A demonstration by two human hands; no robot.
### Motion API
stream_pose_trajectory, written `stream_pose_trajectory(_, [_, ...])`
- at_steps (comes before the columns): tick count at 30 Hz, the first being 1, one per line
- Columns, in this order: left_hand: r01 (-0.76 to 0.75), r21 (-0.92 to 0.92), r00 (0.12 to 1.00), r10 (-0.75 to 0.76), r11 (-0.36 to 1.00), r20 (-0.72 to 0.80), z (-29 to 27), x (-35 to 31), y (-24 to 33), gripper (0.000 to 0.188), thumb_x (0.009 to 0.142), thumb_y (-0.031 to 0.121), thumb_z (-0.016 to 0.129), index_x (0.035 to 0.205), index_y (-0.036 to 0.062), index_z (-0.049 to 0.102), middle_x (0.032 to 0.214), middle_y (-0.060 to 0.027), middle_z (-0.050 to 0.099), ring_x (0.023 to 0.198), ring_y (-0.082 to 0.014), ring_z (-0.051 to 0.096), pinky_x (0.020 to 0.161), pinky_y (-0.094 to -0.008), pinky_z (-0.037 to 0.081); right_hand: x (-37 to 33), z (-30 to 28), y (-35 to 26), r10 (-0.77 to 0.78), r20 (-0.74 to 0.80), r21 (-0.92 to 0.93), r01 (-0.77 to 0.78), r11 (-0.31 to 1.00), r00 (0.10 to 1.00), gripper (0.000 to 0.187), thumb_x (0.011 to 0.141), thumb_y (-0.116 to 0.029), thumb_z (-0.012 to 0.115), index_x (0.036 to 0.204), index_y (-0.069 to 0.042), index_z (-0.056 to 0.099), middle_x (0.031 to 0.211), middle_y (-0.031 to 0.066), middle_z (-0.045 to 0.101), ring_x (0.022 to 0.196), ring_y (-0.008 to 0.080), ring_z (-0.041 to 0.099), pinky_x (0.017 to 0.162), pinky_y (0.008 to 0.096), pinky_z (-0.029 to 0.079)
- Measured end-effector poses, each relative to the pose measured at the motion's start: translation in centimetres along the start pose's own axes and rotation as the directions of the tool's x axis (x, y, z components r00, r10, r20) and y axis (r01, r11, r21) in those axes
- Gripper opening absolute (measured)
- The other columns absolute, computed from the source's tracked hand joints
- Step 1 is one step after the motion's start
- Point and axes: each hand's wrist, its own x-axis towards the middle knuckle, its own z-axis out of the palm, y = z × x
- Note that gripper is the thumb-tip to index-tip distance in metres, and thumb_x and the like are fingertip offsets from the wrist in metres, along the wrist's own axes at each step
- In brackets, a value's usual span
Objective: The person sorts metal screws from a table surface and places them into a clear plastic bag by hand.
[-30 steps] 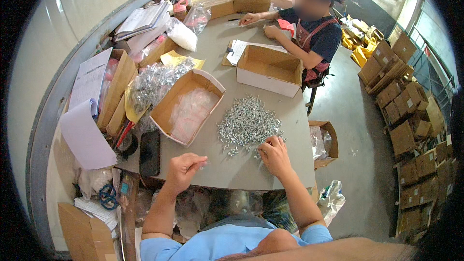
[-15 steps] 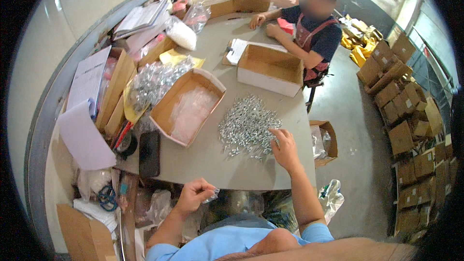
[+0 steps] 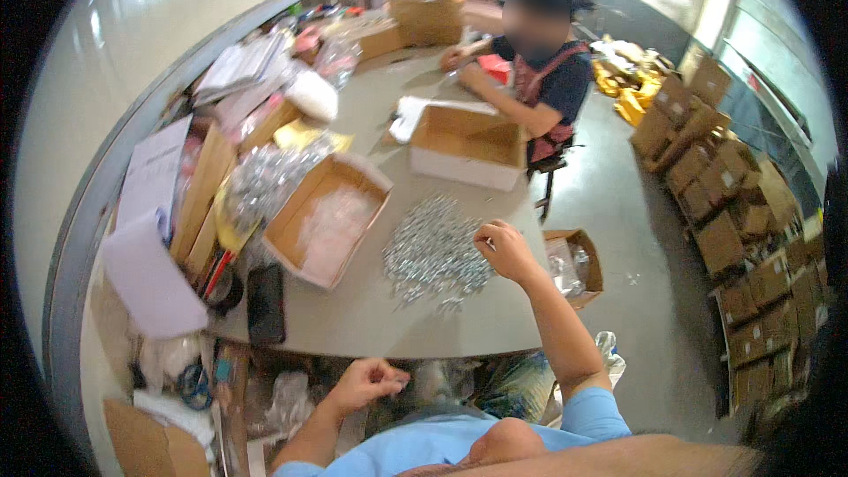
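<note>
A heap of small silvery metal pieces, apparently screws (image 3: pixel 437 252), is spread on the grey table (image 3: pixel 353 336). At its right edge is my right hand (image 3: pixel 507 252), its fingers curled together; whatever they pinch is too small to make out. My left hand (image 3: pixel 369 383) is closed in front of the table's near edge, pinching a small clear plastic bag (image 3: pixel 401 381) that barely shows at the fingertips. Left of the heap, an open carton (image 3: pixel 378 178) contains a stack of clear plastic bags (image 3: pixel 334 228).
Across the table a co-worker (image 3: pixel 556 79) sits by an open white-sided box (image 3: pixel 464 172). A black phone (image 3: pixel 266 304) lies near the front edge. Papers (image 3: pixel 150 274) and filled bags (image 3: pixel 274 172) crowd the left side. Cartons (image 3: pixel 751 300) are stacked at right; another box (image 3: pixel 579 287) stands beside the table.
My right hand's fingers have gone from spread at the heap to curled together. My left hand keeps its pinch. The whole view has shifted slightly.
</note>
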Motion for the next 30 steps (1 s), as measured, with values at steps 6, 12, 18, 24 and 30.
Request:
stream_pose_trajectory(6, [0.106, 0.064, 0.994, -0.108, 0.992, 0.034, -0.3, -1.5, -0.7, 0.028, 0.076, 0.009, 0.078, 0.097, -0.0005, 0.061, 0.109, -0.0161, 0.066, 0.096, -0.0161, 0.063, 0.081, -0.0298, 0.051, 0.0, 4.1, -2.2, -0.222, 0.098, -0.109, 0.232, 0.966, 0.97, 0.01, 0.082, -0.013, 0.061, 0.089, -0.008, 0.067, 0.108, 0.0112, 0.054, 0.107, 0.0326, 0.049, 0.096, 0.0421, 0.041])
stream_pose_trajectory(12, [0.111, 0.278, 0.993, -0.118, 0.954, 0.01, -1.3, -1.0, -5.6, 0.041, 0.067, 0.021, 0.087, 0.091, -0.0017, 0.063, 0.107, -0.0152, 0.066, 0.092, -0.0169, 0.062, 0.078, -0.0305, 0.051, 0.2, 5.2, -2.8, -0.27, 0.196, -0.184, 0.306, 0.934, 0.943, 0.009, 0.08, -0.014, 0.064, 0.086, -0.01, 0.068, 0.11, 0.0078, 0.052, 0.109, 0.0299, 0.047, 0.095, 0.0424, 0.041])
stream_pose_trajectory(18, [0.065, 0.388, 0.995, -0.091, 0.919, 0.049, -1.0, 0.1, -8.5, 0.043, 0.066, 0.028, 0.087, 0.088, 0.0011, 0.062, 0.097, -0.0118, 0.067, 0.086, -0.0172, 0.061, 0.073, -0.0325, 0.05, 0.0, 5.1, -2.6, -0.239, 0.124, -0.274, 0.264, 0.925, 0.963, 0.007, 0.078, -0.015, 0.066, 0.083, -0.013, 0.07, 0.109, 0.005, 0.052, 0.108, 0.0278, 0.047, 0.094, 0.0409, 0.041])
stream_pose_trajectory(24, [0.024, 0.557, 0.993, -0.085, 0.83, 0.084, -0.8, 1.1, -11.5, 0.049, 0.065, 0.041, 0.085, 0.087, 0.0035, 0.061, 0.085, -0.0092, 0.065, 0.079, -0.0199, 0.06, 0.069, -0.0355, 0.049, 0.0, 5.2, -3.3, -0.229, 0.155, -0.342, 0.27, 0.9, 0.961, 0.006, 0.077, -0.016, 0.066, 0.08, -0.014, 0.07, 0.109, 0.0036, 0.053, 0.107, 0.0266, 0.047, 0.093, 0.0403, 0.041])
stream_pose_trajectory(30, [-0.029, 0.626, 0.984, -0.088, 0.779, 0.156, 0.8, 2.1, -11.7, 0.051, 0.065, 0.041, 0.081, 0.095, 0.0025, 0.068, 0.09, -0.0151, 0.068, 0.084, -0.0278, 0.064, 0.072, -0.039, 0.05, 0.2, 6.4, -2.7, -0.291, 0.113, -0.505, 0.307, 0.806, 0.95, 0.007, 0.073, -0.017, 0.067, 0.077, -0.015, 0.072, 0.105, 0.0016, 0.054, 0.109, 0.0245, 0.047, 0.093, 0.0389, 0.04])
